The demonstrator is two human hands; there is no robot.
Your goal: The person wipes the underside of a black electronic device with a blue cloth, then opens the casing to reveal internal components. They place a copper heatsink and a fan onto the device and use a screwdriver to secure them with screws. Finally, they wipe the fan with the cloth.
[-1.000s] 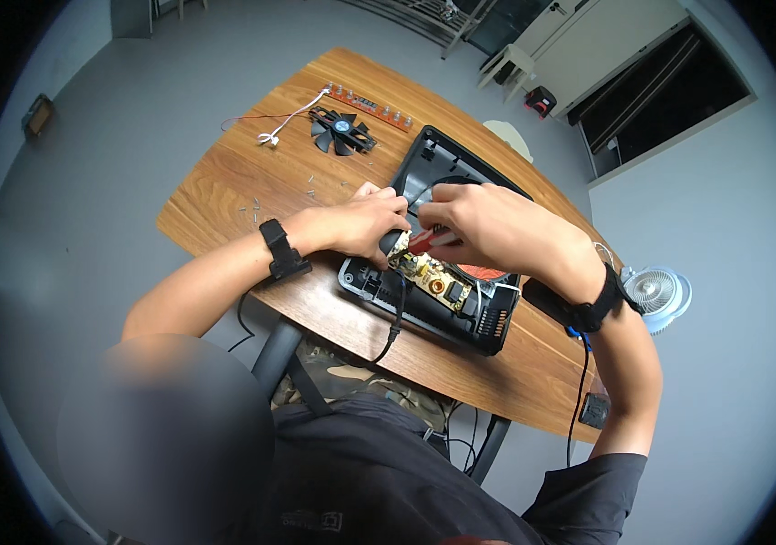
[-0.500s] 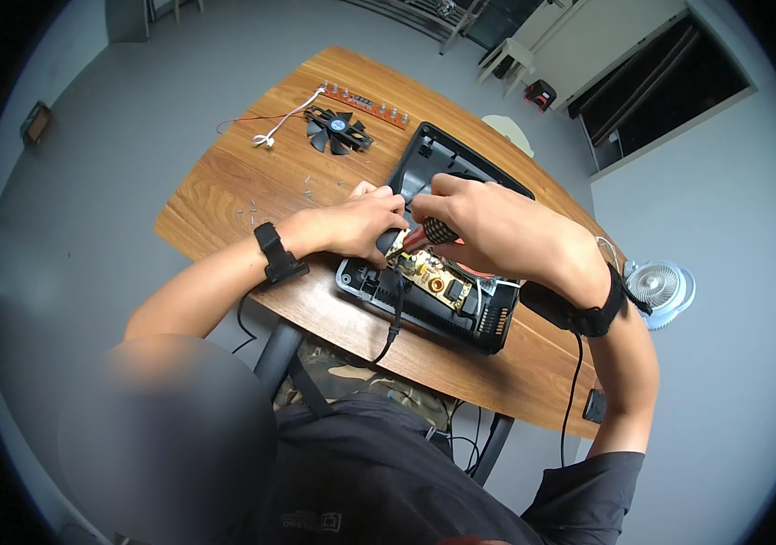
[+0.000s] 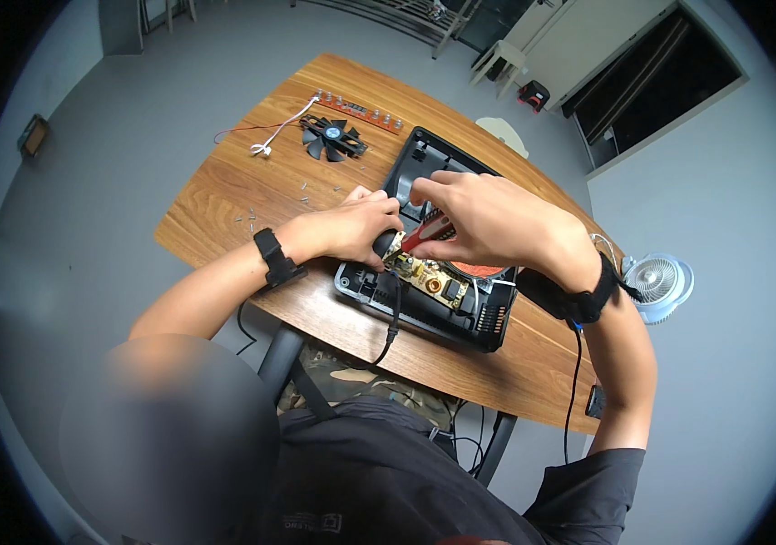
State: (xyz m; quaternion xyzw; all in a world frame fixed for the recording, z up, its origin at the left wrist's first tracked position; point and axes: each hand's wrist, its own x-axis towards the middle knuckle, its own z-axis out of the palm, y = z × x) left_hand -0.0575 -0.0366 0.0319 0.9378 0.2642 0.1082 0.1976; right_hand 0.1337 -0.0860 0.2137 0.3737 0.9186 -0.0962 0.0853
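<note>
An opened black appliance housing (image 3: 379, 304) holds a tan circuit board (image 3: 429, 280) with a copper ring coil and a black cable attached. My left hand (image 3: 356, 229) grips the board's left end beside a dark rounded part (image 3: 386, 242), its fingertips partly hidden. My right hand (image 3: 488, 218) is closed around a screwdriver (image 3: 430, 232) with a red and black handle. The tool slants down toward the board's left end, close to my left fingers; its tip cannot be made out. An orange-red disc (image 3: 479, 270) shows under my right wrist.
Behind the housing lies a black cover (image 3: 420, 145). A black fan (image 3: 333, 138), an orange-red strip board (image 3: 360, 111) with a white cable and several screws (image 3: 304, 199) lie on the wooden table (image 3: 215, 204). A white-blue fan (image 3: 658, 283) stands beyond the right edge.
The screwdriver handle and my right hand have shifted slightly, baring more of the orange-red disc. My left hand keeps its place on the board. The whole view has moved a little.
</note>
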